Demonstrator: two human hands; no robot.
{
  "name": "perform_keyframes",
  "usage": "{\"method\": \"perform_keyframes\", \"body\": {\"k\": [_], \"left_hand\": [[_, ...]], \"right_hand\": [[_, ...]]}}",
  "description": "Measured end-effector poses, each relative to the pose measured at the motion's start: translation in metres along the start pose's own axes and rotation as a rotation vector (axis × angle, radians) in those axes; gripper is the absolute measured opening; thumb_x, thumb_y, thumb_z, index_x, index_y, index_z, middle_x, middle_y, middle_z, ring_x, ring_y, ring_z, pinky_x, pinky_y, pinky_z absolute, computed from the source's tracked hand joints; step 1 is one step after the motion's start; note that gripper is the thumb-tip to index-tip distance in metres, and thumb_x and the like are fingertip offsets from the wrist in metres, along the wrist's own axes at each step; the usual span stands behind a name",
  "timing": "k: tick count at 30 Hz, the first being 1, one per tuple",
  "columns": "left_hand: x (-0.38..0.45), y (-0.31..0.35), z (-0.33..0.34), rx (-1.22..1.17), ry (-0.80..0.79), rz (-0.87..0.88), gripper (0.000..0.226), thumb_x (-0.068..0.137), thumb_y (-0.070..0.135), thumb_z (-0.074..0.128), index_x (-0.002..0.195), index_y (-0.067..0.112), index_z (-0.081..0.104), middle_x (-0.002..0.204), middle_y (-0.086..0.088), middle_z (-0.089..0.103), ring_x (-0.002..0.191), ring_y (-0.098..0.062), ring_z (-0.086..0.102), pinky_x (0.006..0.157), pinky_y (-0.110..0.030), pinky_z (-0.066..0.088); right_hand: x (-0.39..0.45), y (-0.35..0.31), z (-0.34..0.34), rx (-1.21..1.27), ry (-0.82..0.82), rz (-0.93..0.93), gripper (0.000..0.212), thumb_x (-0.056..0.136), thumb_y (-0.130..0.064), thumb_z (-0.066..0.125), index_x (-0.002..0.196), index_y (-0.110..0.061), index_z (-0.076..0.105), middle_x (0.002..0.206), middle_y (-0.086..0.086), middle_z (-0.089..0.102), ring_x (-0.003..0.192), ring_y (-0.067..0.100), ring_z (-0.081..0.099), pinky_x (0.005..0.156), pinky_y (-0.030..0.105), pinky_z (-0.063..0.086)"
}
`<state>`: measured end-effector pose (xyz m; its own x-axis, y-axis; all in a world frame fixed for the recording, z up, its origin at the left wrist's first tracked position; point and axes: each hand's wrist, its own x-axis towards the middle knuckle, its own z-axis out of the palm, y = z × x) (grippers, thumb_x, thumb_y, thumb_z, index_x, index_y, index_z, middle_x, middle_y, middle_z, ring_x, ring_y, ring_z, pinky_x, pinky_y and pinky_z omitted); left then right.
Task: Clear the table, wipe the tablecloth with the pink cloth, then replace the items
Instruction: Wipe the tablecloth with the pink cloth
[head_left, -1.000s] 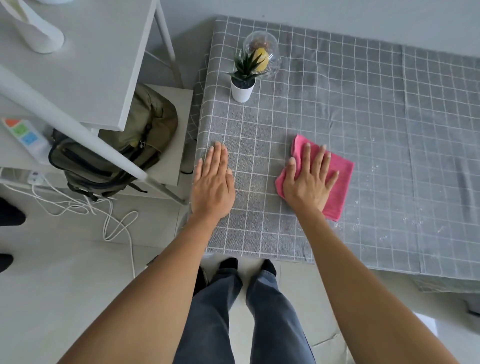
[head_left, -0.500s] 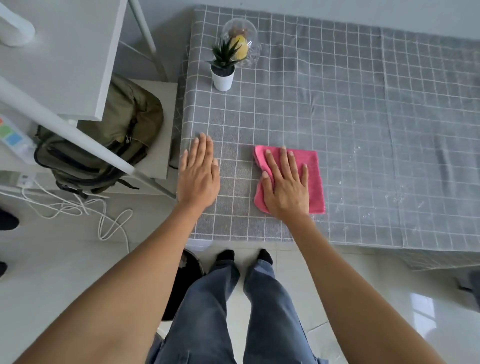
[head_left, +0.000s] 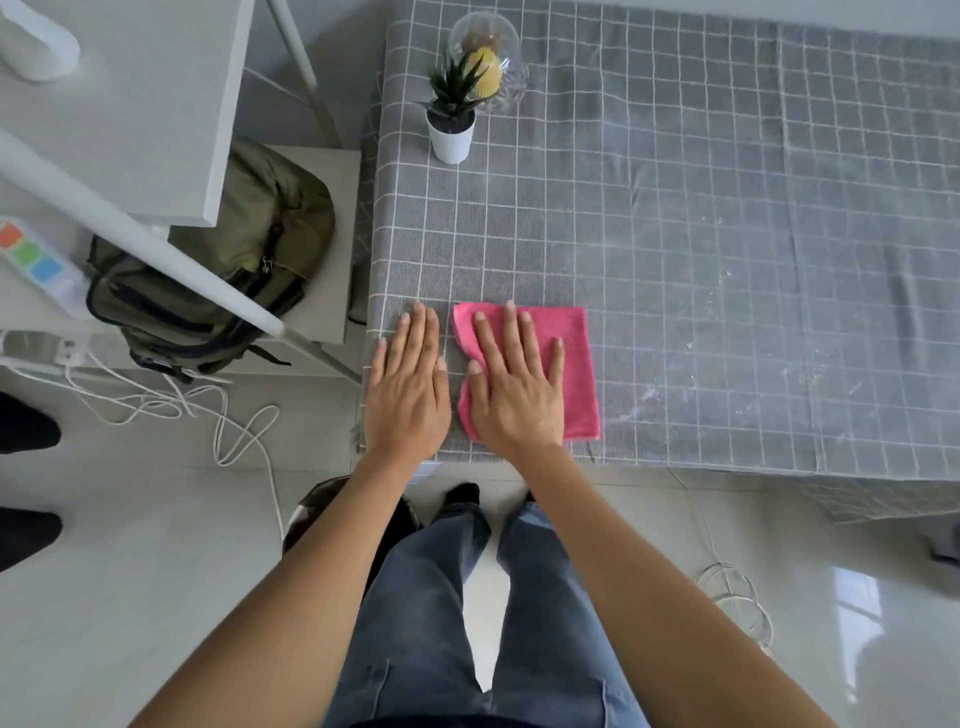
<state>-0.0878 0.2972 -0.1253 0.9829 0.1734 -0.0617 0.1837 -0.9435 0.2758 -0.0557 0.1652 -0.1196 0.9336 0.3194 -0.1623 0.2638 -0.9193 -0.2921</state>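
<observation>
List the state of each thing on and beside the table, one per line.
pink cloth: spread flat on the tablecloth, under the right hand.
right hand: fingers straight, pressing the cloth.
left hand: flat on the tablecloth near the left edge.
tablecloth: creased, white specks at right.
potted plant: upright, far left corner.
glass dome: upright behind the plant, over a yellow object.
backpack: slumped on a low shelf.

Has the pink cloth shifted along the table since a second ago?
Yes. The pink cloth under the right hand has slid left toward the left hand and the tablecloth's left edge, closing the gap.
</observation>
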Motion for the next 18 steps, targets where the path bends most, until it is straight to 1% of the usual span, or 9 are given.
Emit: {"method": "perform_keyframes", "body": {"k": [2, 3, 5, 8, 10, 13, 15, 17, 18], "left_hand": [[0.0, 0.0, -0.001, -0.012, -0.003, 0.001, 0.055, 0.099, 0.032, 0.007, 0.152, 0.015, 0.004, 0.161, -0.001, 0.006, 0.148, -0.012, 0.001, 0.121, -0.037, 0.004], [0.0, 0.0, -0.001, -0.023, -0.003, -0.003, 0.055, 0.099, 0.032, 0.006, 0.152, 0.016, 0.003, 0.161, -0.001, 0.005, 0.148, -0.012, 0.001, 0.121, -0.036, 0.003], [0.0, 0.0, 0.0, -0.033, -0.007, -0.006, 0.055, 0.099, 0.032, 0.004, 0.151, 0.016, 0.001, 0.161, -0.001, 0.003, 0.148, -0.012, -0.001, 0.122, -0.037, 0.003], [0.0, -0.001, 0.001, -0.022, -0.015, -0.007, 0.055, 0.1, 0.032, 0.003, 0.152, 0.016, -0.001, 0.161, 0.0, 0.0, 0.148, -0.012, -0.004, 0.122, -0.039, 0.004], [0.0, -0.001, 0.001, -0.019, -0.009, -0.016, 0.055, 0.1, 0.032, 0.003, 0.152, 0.016, -0.001, 0.161, -0.001, 0.0, 0.148, -0.013, -0.004, 0.122, -0.039, 0.004], [0.0, 0.0, 0.001, 0.014, 0.002, -0.018, 0.055, 0.1, 0.031, 0.006, 0.152, 0.014, 0.0, 0.161, -0.002, -0.001, 0.148, -0.014, -0.004, 0.122, -0.039, 0.004], [-0.001, 0.0, 0.002, 0.02, 0.006, -0.016, 0.056, 0.1, 0.031, 0.007, 0.153, 0.014, 0.001, 0.161, -0.002, 0.0, 0.148, -0.013, -0.003, 0.122, -0.038, 0.004], [0.0, 0.001, 0.002, 0.026, 0.004, -0.018, 0.056, 0.1, 0.031, 0.007, 0.153, 0.014, 0.002, 0.161, -0.001, 0.0, 0.148, -0.013, -0.002, 0.122, -0.037, 0.003], [0.0, 0.001, 0.002, 0.033, 0.0, -0.019, 0.056, 0.099, 0.031, 0.007, 0.153, 0.014, 0.003, 0.161, -0.002, 0.001, 0.148, -0.013, -0.002, 0.122, -0.037, 0.002]], "right_hand": [[0.001, 0.017, -0.005, -0.029, -0.011, -0.069, 0.054, 0.101, -0.043, 0.011, 0.153, -0.035, 0.0, 0.162, -0.005, -0.006, 0.148, 0.015, -0.01, 0.119, 0.05, -0.005], [0.003, 0.03, -0.008, -0.046, -0.013, -0.068, 0.053, 0.101, -0.044, 0.009, 0.153, -0.037, -0.003, 0.161, -0.006, -0.009, 0.148, 0.015, -0.011, 0.119, 0.049, -0.005], [0.006, 0.061, -0.017, -0.064, -0.01, 0.032, 0.052, 0.101, -0.047, 0.003, 0.15, -0.04, -0.011, 0.16, -0.007, -0.014, 0.147, 0.014, -0.015, 0.119, 0.049, -0.007], [0.006, 0.097, -0.03, -0.053, 0.013, 0.209, 0.053, 0.099, -0.048, 0.003, 0.15, -0.042, -0.01, 0.161, -0.005, -0.01, 0.148, 0.015, -0.011, 0.119, 0.048, -0.007], [0.006, 0.099, -0.031, -0.05, 0.035, 0.276, 0.054, 0.098, -0.047, 0.005, 0.151, -0.04, -0.007, 0.162, -0.004, -0.007, 0.148, 0.015, -0.009, 0.119, 0.048, -0.008], [0.007, 0.076, -0.025, -0.03, 0.045, 0.357, 0.055, 0.1, -0.045, 0.008, 0.151, -0.036, -0.007, 0.162, -0.002, -0.01, 0.148, 0.017, -0.013, 0.118, 0.05, -0.01], [0.005, 0.049, -0.018, -0.038, 0.025, 0.291, 0.055, 0.099, -0.046, 0.005, 0.151, -0.035, -0.012, 0.161, -0.002, -0.015, 0.147, 0.018, -0.018, 0.116, 0.05, -0.013], [0.0, 0.019, -0.009, -0.038, -0.001, 0.142, 0.056, 0.098, -0.047, 0.0, 0.152, -0.035, -0.011, 0.16, -0.002, -0.016, 0.146, 0.018, -0.019, 0.116, 0.05, -0.014], [-0.003, 0.006, -0.005, -0.03, -0.011, 0.07, 0.056, 0.098, -0.047, 0.0, 0.152, -0.034, -0.008, 0.161, -0.003, -0.014, 0.147, 0.018, -0.017, 0.116, 0.05, -0.013]]}}
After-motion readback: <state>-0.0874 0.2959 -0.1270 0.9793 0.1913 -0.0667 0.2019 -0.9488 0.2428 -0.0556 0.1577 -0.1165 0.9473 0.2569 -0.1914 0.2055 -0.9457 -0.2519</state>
